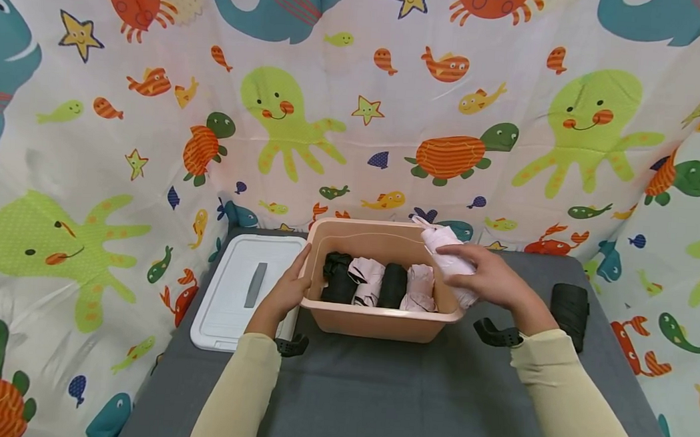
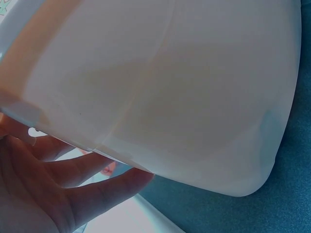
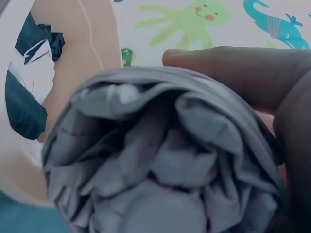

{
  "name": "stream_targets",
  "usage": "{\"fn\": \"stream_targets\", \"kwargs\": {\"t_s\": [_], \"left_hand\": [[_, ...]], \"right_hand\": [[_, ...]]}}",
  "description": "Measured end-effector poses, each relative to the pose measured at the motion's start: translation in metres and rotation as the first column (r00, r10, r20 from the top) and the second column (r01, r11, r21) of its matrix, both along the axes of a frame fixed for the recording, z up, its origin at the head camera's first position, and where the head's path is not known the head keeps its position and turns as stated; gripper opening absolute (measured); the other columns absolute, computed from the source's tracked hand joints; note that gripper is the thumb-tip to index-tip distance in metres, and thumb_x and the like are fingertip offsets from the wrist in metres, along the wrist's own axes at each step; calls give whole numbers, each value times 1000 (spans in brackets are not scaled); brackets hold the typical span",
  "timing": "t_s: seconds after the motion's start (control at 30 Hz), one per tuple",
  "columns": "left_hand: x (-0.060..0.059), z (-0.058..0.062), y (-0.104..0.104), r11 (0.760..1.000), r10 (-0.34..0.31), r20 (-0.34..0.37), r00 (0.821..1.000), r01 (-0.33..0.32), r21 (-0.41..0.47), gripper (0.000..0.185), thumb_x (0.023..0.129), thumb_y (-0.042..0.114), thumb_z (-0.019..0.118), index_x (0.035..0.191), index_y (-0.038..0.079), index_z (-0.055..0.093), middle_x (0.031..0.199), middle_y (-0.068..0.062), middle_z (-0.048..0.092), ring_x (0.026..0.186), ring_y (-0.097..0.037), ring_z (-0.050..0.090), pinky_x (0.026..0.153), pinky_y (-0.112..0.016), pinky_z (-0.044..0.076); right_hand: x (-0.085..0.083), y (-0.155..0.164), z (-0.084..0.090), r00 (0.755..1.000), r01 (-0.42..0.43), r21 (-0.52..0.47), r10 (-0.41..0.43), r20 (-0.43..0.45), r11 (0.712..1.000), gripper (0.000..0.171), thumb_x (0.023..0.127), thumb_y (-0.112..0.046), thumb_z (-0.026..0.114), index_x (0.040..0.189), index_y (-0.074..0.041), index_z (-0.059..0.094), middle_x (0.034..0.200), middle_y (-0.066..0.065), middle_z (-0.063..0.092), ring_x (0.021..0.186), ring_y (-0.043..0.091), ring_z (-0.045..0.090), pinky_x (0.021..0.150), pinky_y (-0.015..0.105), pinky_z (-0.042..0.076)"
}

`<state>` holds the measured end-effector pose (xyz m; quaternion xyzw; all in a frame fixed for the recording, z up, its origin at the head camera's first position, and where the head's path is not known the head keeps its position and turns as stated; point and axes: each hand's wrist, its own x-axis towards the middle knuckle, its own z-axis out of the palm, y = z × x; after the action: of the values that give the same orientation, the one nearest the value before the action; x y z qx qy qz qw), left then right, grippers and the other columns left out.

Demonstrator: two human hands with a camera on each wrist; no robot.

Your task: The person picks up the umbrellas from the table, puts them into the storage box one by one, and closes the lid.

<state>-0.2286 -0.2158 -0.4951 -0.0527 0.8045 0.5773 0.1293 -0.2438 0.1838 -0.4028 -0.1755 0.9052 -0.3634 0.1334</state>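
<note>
A peach plastic bin [image 1: 374,321] stands on the grey table and holds several rolled cloths, black [image 1: 339,278] and pale pink [image 1: 420,288]. My left hand [image 1: 290,287] rests flat against the bin's left wall [image 2: 160,92], fingers [image 2: 104,187] straight. My right hand [image 1: 484,273] grips a rolled pale pink cloth [image 1: 451,257] over the bin's right rim. The right wrist view is filled by that roll's end [image 3: 160,165], my fingers [image 3: 243,68] wrapped round it.
A white lid [image 1: 243,289] with a grey handle lies left of the bin. A black rolled cloth [image 1: 569,313] lies on the table at the right. Sea-creature printed fabric [image 1: 357,105] walls the space on three sides.
</note>
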Motion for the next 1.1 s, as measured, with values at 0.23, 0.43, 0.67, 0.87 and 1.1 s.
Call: {"fn": "stream_targets", "kwargs": {"t_s": [0.23, 0.43, 0.67, 0.87, 1.1], "left_hand": [[1, -3, 0, 1000, 18, -18, 1000, -18, 2, 78, 92, 6, 40, 150, 52, 14, 163, -2, 15, 145, -34, 28, 111, -60, 28], [1, -4, 0, 1000, 20, -20, 1000, -20, -1, 79, 91, 6, 41, 150, 52, 14, 163, -1, 14, 145, -34, 27, 111, -61, 29], [0, -5, 0, 1000, 29, -19, 999, -29, 1, 79, 92, 6, 42, 150, 52, 15, 163, -1, 14, 145, -34, 28, 110, -61, 29], [0, -5, -1, 1000, 31, -12, 999, -31, 5, 79, 92, 6, 42, 149, 53, 15, 163, -1, 15, 144, -34, 30, 109, -61, 31], [2, 2, 0, 1000, 11, 2, 1000, -11, 8, 78, 93, 5, 42, 153, 47, 12, 163, -4, 13, 145, -36, 28, 110, -62, 29]], "right_hand": [[-2, -13, 2, 999, -37, 35, 36, 35, 999, 55, 83, -30, 72, 135, -27, 56, 141, 18, 46, 105, 34, 51, 68, 35, 54], [-7, -23, 1, 996, -84, 86, 80, 45, 993, 52, 85, -30, 70, 134, -23, 58, 144, 19, 46, 110, 36, 51, 77, 42, 54], [-14, -36, 0, 993, -86, 144, 74, 87, 986, 50, 85, -27, 68, 134, -24, 58, 145, 20, 45, 109, 36, 53, 74, 40, 55], [-19, -43, 0, 989, -86, 160, 65, 132, 983, 52, 84, -27, 69, 135, -23, 57, 140, 21, 48, 93, 30, 59, 64, 34, 55], [-26, -47, -4, 989, -107, 176, 86, 123, 978, 51, 86, -26, 67, 136, -21, 56, 137, 21, 51, 93, 29, 58, 66, 33, 53]]}}
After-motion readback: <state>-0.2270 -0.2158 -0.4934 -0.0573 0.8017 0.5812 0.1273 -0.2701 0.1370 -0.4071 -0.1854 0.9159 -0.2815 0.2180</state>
